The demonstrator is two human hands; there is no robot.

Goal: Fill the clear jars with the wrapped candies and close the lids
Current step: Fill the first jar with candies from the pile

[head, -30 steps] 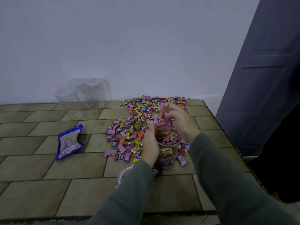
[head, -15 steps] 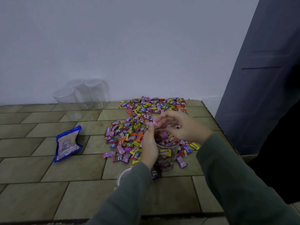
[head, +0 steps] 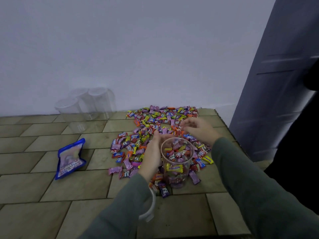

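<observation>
A clear jar, about half full of wrapped candies, stands upright at the near edge of a wide pile of loose wrapped candies. My left hand grips the jar's left side, with the thumb near the rim. My right hand is beyond the jar, low over the pile, its fingers loosely curled and pointing left; I see no candy held in it. A clear lid lies partly under my left sleeve. Three empty clear jars stand at the back left by the wall.
A blue candy pouch lies flat on the tiled table to the left. The table's right edge runs close to my right hand, with a dark door beyond it. A white wall closes the back.
My right hand has left the jar's mouth and moved back and to the right over the pile. More candies lie in the jar. My left hand kept its hold.
</observation>
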